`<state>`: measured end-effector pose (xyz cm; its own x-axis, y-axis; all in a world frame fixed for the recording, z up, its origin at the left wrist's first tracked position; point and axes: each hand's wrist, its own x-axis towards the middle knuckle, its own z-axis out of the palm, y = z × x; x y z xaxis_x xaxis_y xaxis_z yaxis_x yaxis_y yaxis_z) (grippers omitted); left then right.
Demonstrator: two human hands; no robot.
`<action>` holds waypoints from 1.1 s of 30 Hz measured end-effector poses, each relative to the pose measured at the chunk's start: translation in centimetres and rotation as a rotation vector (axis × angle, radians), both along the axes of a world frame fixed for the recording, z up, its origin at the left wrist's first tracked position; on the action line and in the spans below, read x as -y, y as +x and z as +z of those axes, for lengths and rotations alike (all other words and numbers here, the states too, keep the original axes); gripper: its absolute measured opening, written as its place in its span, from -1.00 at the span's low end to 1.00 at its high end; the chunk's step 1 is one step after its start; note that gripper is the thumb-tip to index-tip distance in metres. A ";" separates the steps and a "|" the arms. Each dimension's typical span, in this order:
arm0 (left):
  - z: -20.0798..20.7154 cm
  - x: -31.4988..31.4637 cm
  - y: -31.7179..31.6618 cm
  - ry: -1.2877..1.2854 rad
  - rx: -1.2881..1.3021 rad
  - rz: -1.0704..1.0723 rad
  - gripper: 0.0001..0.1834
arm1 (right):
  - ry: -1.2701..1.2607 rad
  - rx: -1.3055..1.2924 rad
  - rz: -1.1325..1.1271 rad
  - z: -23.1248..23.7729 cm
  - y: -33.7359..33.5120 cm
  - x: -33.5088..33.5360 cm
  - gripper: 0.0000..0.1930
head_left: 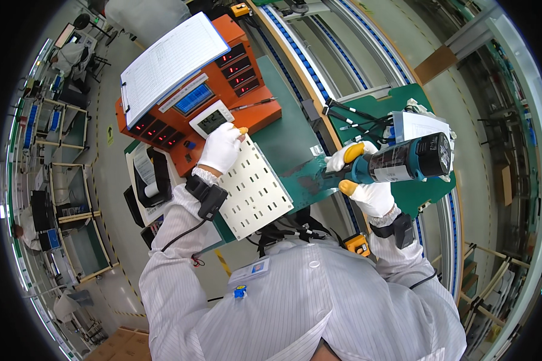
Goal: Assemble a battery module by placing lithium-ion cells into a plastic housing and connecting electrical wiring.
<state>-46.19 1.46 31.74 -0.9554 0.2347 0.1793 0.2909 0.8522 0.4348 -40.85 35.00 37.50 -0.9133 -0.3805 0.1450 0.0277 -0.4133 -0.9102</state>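
Note:
My left hand (221, 149), in a white glove with yellow fingertips, has its fingers closed at the upper corner of a white slotted panel (254, 192). That panel lies at a slant over the bench's near side. Just beyond the hand, a white digital display unit (211, 118) leans against an orange test box (238, 90). My right hand (370, 192), gloved alike, wraps round the front of a teal and black cordless power tool (394, 161). The tool lies level, its black battery end (435, 155) to the right. Its left tip is hard to make out against the bench.
A clipboard with paper (171, 66) and a pen (254, 104) rest on the orange box. To the right, black cables (364, 123) and white parts lie on a green board (411, 99) over a roller conveyor (349, 48). A label printer (150, 174) stands at left.

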 end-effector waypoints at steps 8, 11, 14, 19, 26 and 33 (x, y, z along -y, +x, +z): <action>-0.6 -0.1 -0.6 -0.023 0.088 0.015 -0.86 | 0.030 -0.001 0.022 -0.7 -0.3 -2.3 -0.48; -0.5 -0.6 -1.0 0.141 0.268 0.274 -0.80 | 0.020 -0.019 0.028 -1.3 -0.5 -2.6 -0.48; -1.0 -0.3 -1.5 0.062 0.227 0.250 -0.81 | 0.116 -0.048 0.062 -1.0 -0.9 -2.8 -0.49; -2.0 0.3 -2.4 0.035 0.255 0.191 -0.84 | 0.011 0.013 0.021 -0.7 -0.3 -2.0 -0.52; -1.2 -0.6 -4.0 -0.109 0.340 0.212 -0.77 | 0.138 0.013 0.025 -0.8 -0.6 -2.9 -0.54; -3.5 1.5 -3.1 0.065 0.328 0.290 -0.49 | 0.127 -0.018 0.067 -0.1 -1.1 -0.8 -0.55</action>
<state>-49.25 -0.01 28.26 -0.9888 -0.0534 -0.1391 -0.1188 0.8460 0.5197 -41.97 35.81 37.40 -0.8829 -0.4568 0.1085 0.0341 -0.2929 -0.9555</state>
